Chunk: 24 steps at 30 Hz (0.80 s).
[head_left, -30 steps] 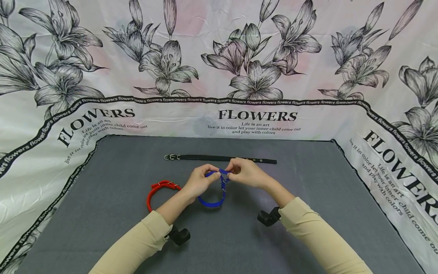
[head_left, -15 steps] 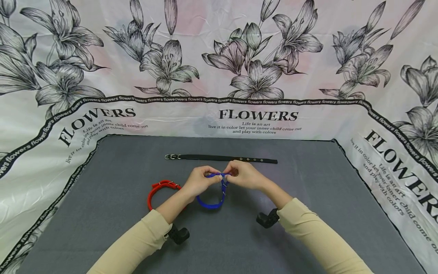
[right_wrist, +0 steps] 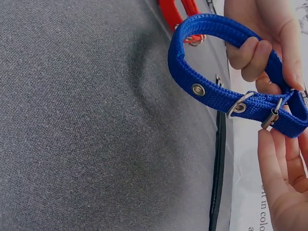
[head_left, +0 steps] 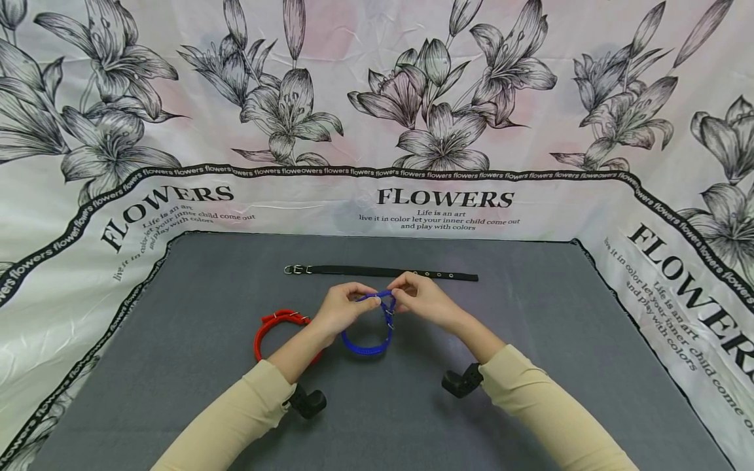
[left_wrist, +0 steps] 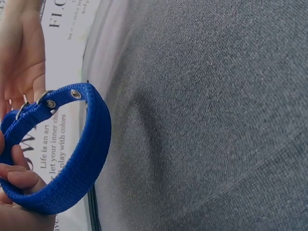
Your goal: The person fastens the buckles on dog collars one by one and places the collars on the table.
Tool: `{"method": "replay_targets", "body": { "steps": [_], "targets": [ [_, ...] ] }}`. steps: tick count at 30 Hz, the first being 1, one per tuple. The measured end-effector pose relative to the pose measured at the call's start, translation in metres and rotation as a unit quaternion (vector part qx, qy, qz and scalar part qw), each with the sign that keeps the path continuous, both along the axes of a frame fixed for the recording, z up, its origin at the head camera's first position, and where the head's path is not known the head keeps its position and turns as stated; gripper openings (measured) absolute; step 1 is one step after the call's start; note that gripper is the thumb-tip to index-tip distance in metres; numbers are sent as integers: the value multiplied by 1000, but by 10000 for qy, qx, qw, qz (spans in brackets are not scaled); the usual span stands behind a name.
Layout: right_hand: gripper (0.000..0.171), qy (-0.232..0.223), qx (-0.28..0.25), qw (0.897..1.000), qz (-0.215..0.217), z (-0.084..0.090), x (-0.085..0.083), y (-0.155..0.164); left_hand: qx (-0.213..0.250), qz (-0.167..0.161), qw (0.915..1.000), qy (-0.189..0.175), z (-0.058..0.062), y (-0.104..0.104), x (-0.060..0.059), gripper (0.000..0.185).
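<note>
A blue dog collar [head_left: 366, 350], its strap looped through a metal buckle [right_wrist: 271, 118], is held up over the table by both hands. My left hand [head_left: 340, 313] pinches the strap between thumb and fingers on the loop's left side. At the upper right of the loop, the thumb and forefinger of my right hand [head_left: 425, 302] pinch the strap beside the buckle. Metal eyelets [right_wrist: 198, 90] and a D-ring [right_wrist: 239, 104] show along the band. The pinched strap section is partly cut off at the edge of the right wrist view.
A red collar [head_left: 259, 337], buckled into a ring, lies left of the hands, partly behind my left forearm. Beyond the hands a black collar [head_left: 353, 270] is stretched out flat. Grey cloth [head_left: 530, 288] covers the table; a floral curtain [head_left: 330, 209] stands behind it.
The blue collar's top strap dipped a little half a second ago and is now raised again. My right hand has shifted slightly away from my left, and the loop has turned a little.
</note>
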State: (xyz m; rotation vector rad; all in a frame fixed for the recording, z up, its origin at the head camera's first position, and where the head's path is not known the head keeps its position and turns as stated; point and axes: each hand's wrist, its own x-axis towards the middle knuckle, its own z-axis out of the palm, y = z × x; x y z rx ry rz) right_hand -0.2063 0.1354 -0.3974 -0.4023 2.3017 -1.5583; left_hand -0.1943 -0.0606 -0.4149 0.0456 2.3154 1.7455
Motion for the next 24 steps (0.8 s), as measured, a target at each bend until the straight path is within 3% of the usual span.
{"method": "replay_targets", "body": {
  "steps": [10, 18, 24],
  "targets": [
    [13, 336, 363, 9983, 313, -3, -1, 0, 64, 52, 9999, 112, -1, 4, 1, 22],
    [6, 1239, 1097, 9844, 592, -1, 0, -3, 121, -78, 9999, 68, 1, 7, 1, 22],
    [13, 804, 810, 9930, 311, 6, 4, -3, 365, 27, 9993, 36, 2, 4, -1, 24]
  ]
}}
